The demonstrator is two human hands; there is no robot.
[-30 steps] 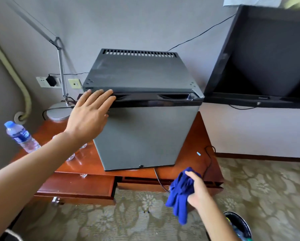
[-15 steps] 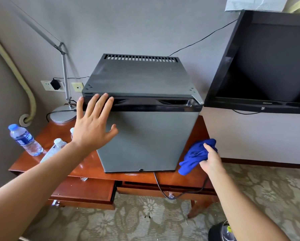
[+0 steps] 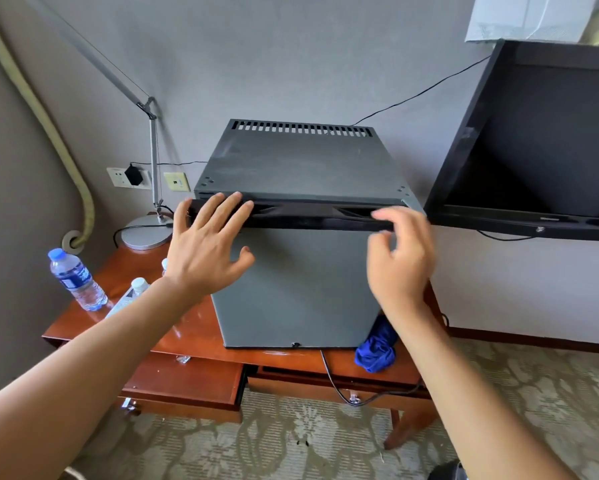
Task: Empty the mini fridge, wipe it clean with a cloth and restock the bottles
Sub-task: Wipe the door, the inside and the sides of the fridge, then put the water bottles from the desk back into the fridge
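Both hands are at the closed fridge (image 3: 301, 282) door: left hand (image 3: 206, 252) flat, right hand (image 3: 400, 258) loosely curled, empty; cloth (image 3: 376, 351) below it. Next, probably, pulling the door open.

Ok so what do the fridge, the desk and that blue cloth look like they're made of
Mini fridge: looks like painted sheet metal, matte grey, with punched vent slots on top; the black top strip seems to be glossy plastic.
Desk: probably varnished reddish wood or veneer; it shows shiny reflections.
Blue cloth: soft fabric, crumpled in folds, possibly microfibre.
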